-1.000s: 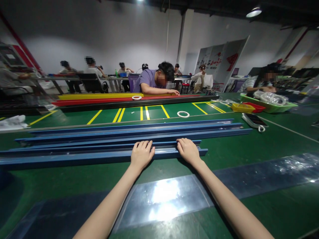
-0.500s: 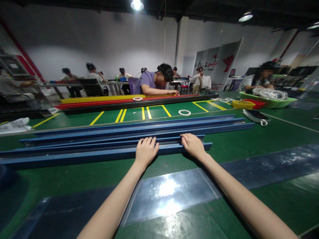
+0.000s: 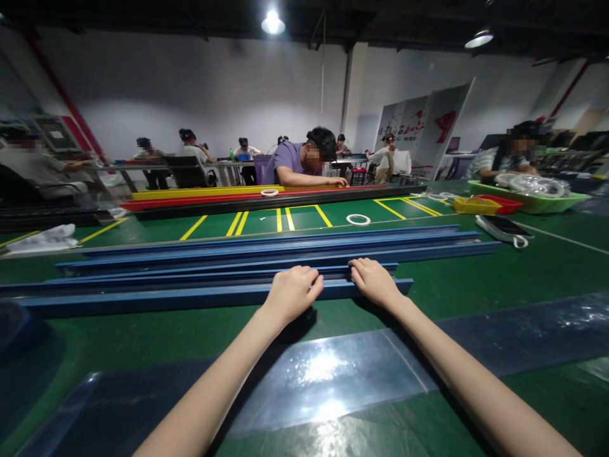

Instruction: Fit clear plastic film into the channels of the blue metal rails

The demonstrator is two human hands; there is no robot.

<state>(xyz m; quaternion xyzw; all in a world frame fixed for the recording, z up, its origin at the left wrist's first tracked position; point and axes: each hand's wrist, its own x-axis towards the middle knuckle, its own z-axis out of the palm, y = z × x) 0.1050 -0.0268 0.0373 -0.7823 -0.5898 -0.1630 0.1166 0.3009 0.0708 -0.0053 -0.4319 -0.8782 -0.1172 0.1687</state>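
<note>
Several long blue channel strips (image 3: 228,248) lie side by side across the green table. Over the nearest blue channel (image 3: 157,301), close to its right end, both my hands rest. My left hand (image 3: 294,293) is closed, its fingers curled over the channel and partly hidden behind the hand. A short way to the right, my right hand (image 3: 375,282) has its fingers bent over the same channel's rim; its thumb side faces the left hand. A shiny clear plastic sheet (image 3: 352,365) lies on the table under my forearms.
Beyond the strips lie a white ring (image 3: 358,219), a phone-like device (image 3: 504,228), a yellow tray (image 3: 476,204) and a green basin (image 3: 566,203). A co-worker in a purple shirt (image 3: 290,162) leans over red, yellow and black strips (image 3: 200,204). A dark blue object (image 3: 19,330) is at left.
My left hand has shifted right along the channel toward my right hand, and its fingers are drawn together more. My right hand has stayed at nearly the same spot; the view has turned slightly.
</note>
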